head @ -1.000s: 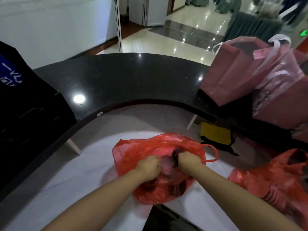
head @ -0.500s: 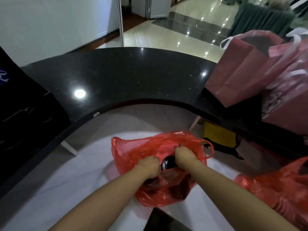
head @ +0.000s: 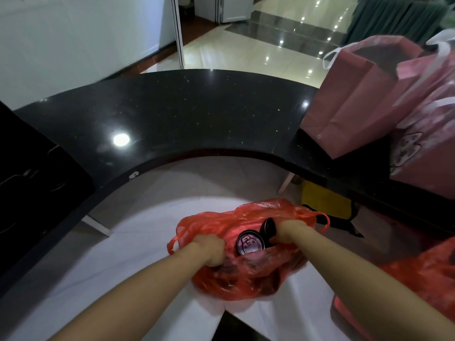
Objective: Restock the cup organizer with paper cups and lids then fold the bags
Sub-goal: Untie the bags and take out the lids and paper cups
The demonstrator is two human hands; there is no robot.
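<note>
A red plastic bag (head: 236, 279) lies on the white table (head: 110, 279) in front of me. My left hand (head: 211, 249) grips the near left side of the bag's mouth. At the far right side my right hand (head: 290, 230) grips the rim, holding the mouth apart. Inside the opening a round black lid (head: 250, 243) shows face up, with another dark lid (head: 269, 227) on edge beside my right hand. More dark lids show dimly through the plastic lower down.
A curved black counter (head: 184, 119) arcs behind the table. Pink paper bags (head: 357, 99) stand on its right end. A second red plastic bag (head: 423, 279) lies at the right. A black box (head: 37, 173) sits at the left, a yellow object (head: 322, 200) under the counter.
My hands have pulled the bag's mouth wider apart, and the black lid inside shows more fully. The view has tilted slightly.
</note>
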